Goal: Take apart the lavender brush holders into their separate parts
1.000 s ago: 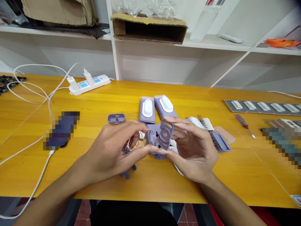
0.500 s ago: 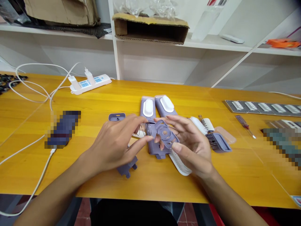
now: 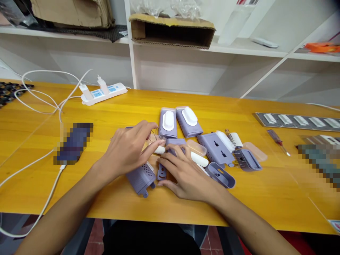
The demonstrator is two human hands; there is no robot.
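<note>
My left hand [image 3: 132, 147] is closed in a pinch on a small wired motor [image 3: 161, 139], above the middle of the parts. Thin dark wires rise from the motor by the fingertips. Low over the table, my right hand [image 3: 183, 173] has its fingers spread, palm down. A purple plastic bracket [image 3: 161, 173] with slots shows between its thumb and fingers; the rest of it is hidden under the hand. Below my left hand lies a perforated purple casing [image 3: 141, 178]. Right of my right hand are a purple oval shell [image 3: 221, 175] and a slotted purple casing [image 3: 215, 147].
Two purple units with white caps [image 3: 168, 121] stand behind the hands. To the right lie a pale clear cover [image 3: 255, 151], a screwdriver [image 3: 276, 138] and a metal strip [image 3: 297, 120]. A power strip [image 3: 105, 94] and a cabled phone [image 3: 74, 143] are at left.
My right hand has gone down and left to the table from holding the purple bracket in the air, and its fingers have spread. My left hand keeps the motor, slightly further left.
</note>
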